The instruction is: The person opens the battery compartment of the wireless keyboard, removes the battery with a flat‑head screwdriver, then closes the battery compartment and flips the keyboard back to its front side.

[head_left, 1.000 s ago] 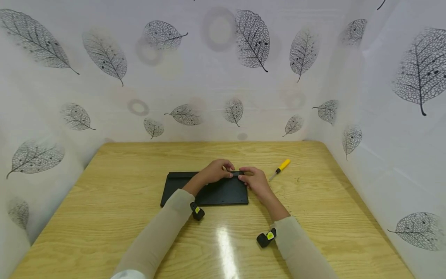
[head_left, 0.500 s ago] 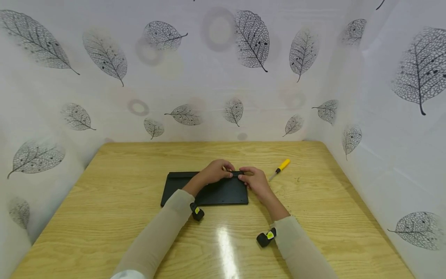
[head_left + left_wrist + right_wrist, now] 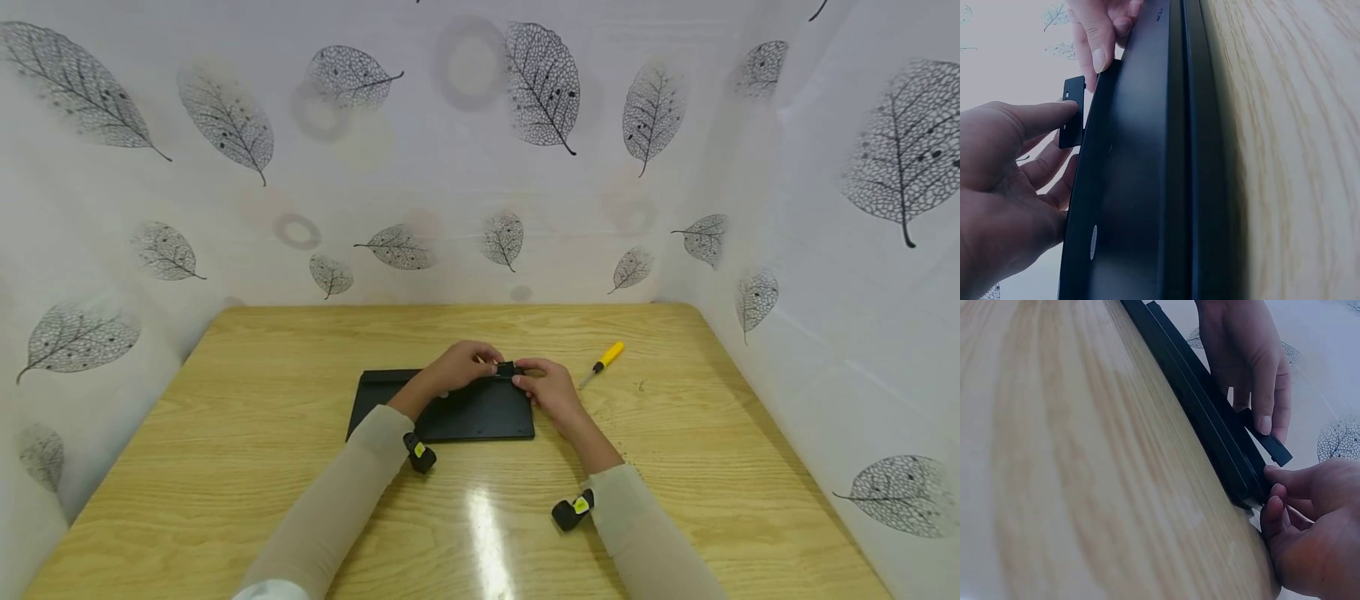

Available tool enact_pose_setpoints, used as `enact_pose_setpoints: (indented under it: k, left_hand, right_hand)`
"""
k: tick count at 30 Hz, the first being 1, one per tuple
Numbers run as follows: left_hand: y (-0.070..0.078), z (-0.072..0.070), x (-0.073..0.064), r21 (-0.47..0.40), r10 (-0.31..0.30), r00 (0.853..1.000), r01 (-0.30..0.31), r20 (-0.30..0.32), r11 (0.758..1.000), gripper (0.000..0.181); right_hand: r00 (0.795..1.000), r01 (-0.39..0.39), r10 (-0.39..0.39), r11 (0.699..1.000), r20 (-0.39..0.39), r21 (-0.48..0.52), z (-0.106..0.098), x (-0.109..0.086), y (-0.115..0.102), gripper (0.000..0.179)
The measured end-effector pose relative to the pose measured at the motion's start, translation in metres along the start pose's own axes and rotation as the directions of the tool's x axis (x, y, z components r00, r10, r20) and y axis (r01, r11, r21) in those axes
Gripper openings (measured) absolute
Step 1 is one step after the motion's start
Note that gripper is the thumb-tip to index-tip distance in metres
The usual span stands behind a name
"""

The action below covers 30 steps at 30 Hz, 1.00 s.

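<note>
A black keyboard (image 3: 472, 417) lies face down on the table, its thick ridge along the far side. My left hand (image 3: 465, 364) pinches a small black battery cover (image 3: 1072, 134) between thumb and fingers. In the left wrist view the cover stands tilted up off the ridge, a gap showing beside it. My right hand (image 3: 551, 385) grips the keyboard's far right corner; in the right wrist view its thumb (image 3: 1288, 481) lies on the ridge and the fingers curl under the end. The cover's far end (image 3: 1279, 453) sticks out just beyond the left fingertips.
A screwdriver (image 3: 611, 357) with a yellow handle lies right of the keyboard, its tip toward the right hand. Small dark specks dot the wooden table (image 3: 675, 433) at the right. A leaf-patterned white curtain (image 3: 420, 167) hangs behind and at both sides.
The battery cover has come up off the keyboard's ridge in my left hand, which has shifted slightly up. My right hand and the keyboard have stayed in place.
</note>
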<state>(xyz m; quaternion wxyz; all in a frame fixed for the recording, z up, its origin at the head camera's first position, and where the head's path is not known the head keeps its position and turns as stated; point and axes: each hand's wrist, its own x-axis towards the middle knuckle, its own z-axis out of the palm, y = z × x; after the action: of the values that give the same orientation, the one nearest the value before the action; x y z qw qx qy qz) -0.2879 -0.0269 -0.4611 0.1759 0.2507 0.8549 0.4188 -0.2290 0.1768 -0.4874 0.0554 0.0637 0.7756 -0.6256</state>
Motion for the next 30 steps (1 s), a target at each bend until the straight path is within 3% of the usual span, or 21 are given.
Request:
enact_pose_setpoints:
  k: [11, 17, 22, 30]
  left_hand:
    - [-0.002, -0.003, -0.002, -0.031, 0.012, 1.0, -0.012, -0.007, 0.999, 0.023]
    - [-0.002, -0.01, -0.003, -0.043, 0.016, 0.999, -0.019, -0.052, 0.999, 0.023]
    - [-0.007, -0.022, -0.008, -0.03, 0.011, 0.997, -0.013, -0.072, 0.999, 0.024]
    - [-0.027, -0.05, -0.032, -0.008, -0.001, 0.994, 0.0, -0.11, 1.0, 0.025]
  right_hand:
    - [1.0, -0.001, 0.0, 1.0, -0.005, -0.007, 0.001, 0.001, 0.0, 0.03]
    - [1.0, -0.003, 0.003, 1.0, -0.009, -0.003, 0.002, 0.001, -0.001, 0.03]
    - [1.0, -0.001, 0.001, 1.0, -0.014, 0.004, 0.003, 0.001, 0.0, 0.029]
    - [1.0, 0.002, -0.003, 1.0, 0.016, 0.019, 0.002, 0.0, 0.001, 0.032]
